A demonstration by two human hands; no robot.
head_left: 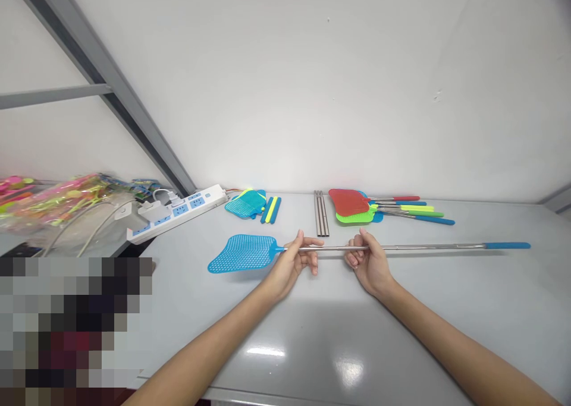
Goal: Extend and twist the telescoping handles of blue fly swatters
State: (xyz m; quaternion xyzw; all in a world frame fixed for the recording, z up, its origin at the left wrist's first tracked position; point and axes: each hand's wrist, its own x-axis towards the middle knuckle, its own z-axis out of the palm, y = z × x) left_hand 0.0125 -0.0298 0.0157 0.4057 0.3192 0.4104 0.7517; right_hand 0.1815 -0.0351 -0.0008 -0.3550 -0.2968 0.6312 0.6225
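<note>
A blue fly swatter (244, 254) with a long, extended metal rod lies across both hands, its perforated head to the left and its blue grip to the right. Close to the head, my left hand (292, 264) holds the rod between thumb and fingers, some fingers stretched out. Farther right, my right hand (369, 262) has its fingers curled around the rod with the thumb on top. Behind the hands stand out three metal tubes (321, 213) side by side. A pile of fly swatters (352, 204) with red, green and blue heads rests to their right.
Loose swatter heads (246, 204) and blue and yellow grips (270, 210) lie at the back left of the grey table (307, 340). A white power strip (178, 213) with plugs sits farther left, beside bagged colourful items (66, 201). A wall bounds the back.
</note>
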